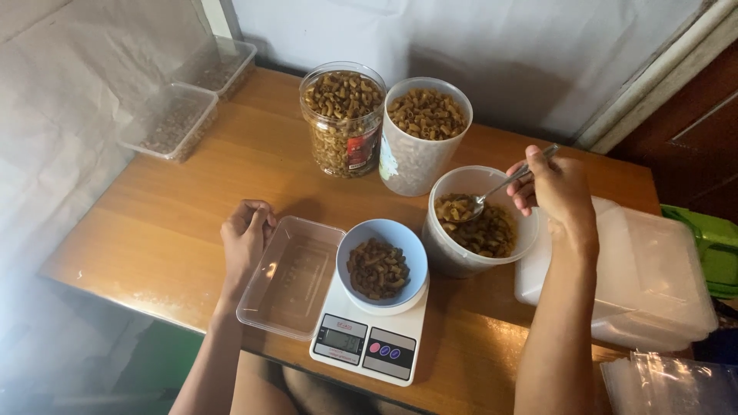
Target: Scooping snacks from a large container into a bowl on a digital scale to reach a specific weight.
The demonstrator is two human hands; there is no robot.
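Two hands over a wooden table, white kitchen scale nearest bearing a blue bowl of pasta, empty clear container beside it, left hand loosely curled at its rim, right hand pinching a spoon (loaded) over the white tub, two full jars behind, lidded trays far left

One head-worn view, looking steeply down from close above the wooden table, facing the far wall.
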